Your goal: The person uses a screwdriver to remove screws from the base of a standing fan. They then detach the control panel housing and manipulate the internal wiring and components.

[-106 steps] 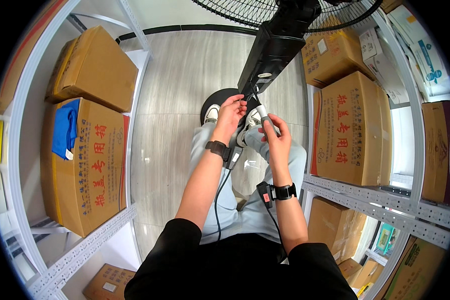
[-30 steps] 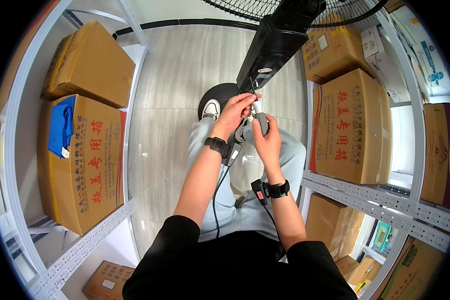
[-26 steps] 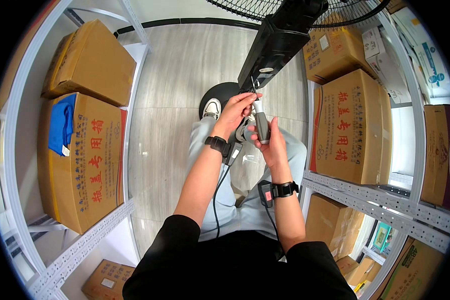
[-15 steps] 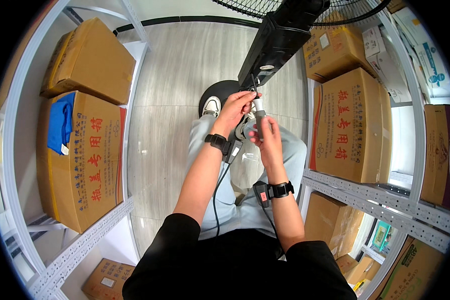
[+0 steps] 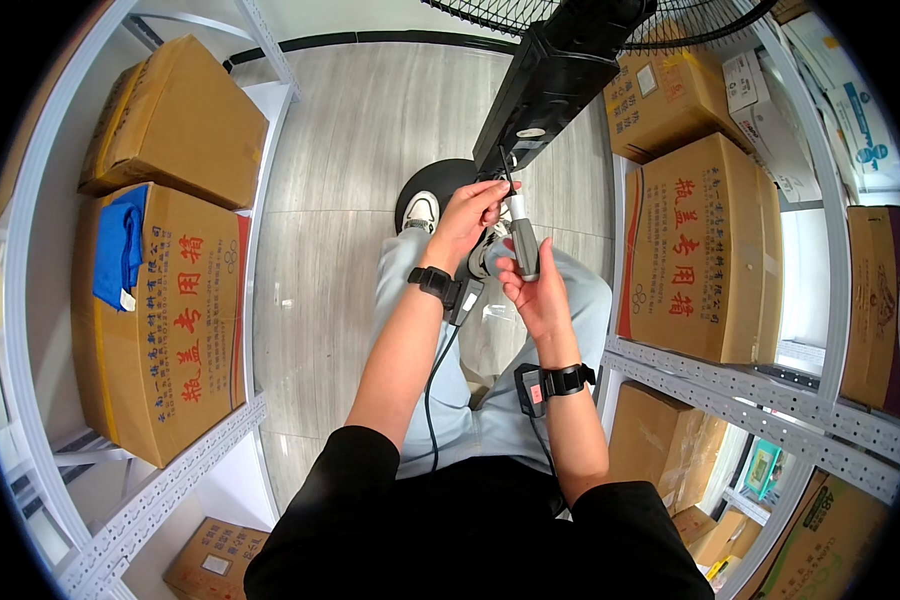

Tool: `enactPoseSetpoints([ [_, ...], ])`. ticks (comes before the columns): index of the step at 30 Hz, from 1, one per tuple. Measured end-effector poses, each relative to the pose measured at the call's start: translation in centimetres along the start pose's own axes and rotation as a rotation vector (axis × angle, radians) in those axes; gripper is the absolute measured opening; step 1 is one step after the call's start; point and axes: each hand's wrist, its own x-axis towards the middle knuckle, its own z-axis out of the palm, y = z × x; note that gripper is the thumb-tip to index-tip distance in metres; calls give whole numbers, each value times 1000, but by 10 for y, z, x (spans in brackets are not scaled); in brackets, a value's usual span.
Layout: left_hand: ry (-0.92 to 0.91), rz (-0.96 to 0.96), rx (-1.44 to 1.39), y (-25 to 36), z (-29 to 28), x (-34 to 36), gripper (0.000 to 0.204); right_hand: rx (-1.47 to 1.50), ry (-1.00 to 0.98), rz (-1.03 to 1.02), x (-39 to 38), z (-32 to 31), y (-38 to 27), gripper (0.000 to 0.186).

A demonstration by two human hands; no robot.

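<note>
A screwdriver (image 5: 524,240) with a grey and white handle slants up to the black body of a standing fan (image 5: 550,88), its dark shaft meeting the lower end of that body. My left hand (image 5: 465,220) pinches the shaft just above the handle. Lower down, my right hand (image 5: 540,298) holds the grey handle between thumb and fingers, palm turned partly up. Exactly where the tip sits on the fan is too small to tell. The fan's round black base (image 5: 420,190) is on the floor, partly hidden by my shoe.
Metal shelving with cardboard boxes (image 5: 170,320) flanks me on the left, a blue cloth (image 5: 120,245) draped over one. More boxes (image 5: 695,250) fill the right shelves (image 5: 760,385). The wire fan guard (image 5: 480,15) rises at the top. Cables hang from my wrist straps.
My right hand has rolled on the handle, its fingers now lower and more open, so more of the grey grip shows. My left hand and the fan hold nearly still.
</note>
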Motion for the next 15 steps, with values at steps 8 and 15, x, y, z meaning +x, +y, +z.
enactPoseSetpoints([
  [8, -2, 24, 2, 0, 2, 2, 30, -315, 268, -306, 4, 12, 12, 50],
  [15, 1, 29, -14, -2, 1, 3, 30, -76, -1, -35, 0, 0, -1, 42],
])
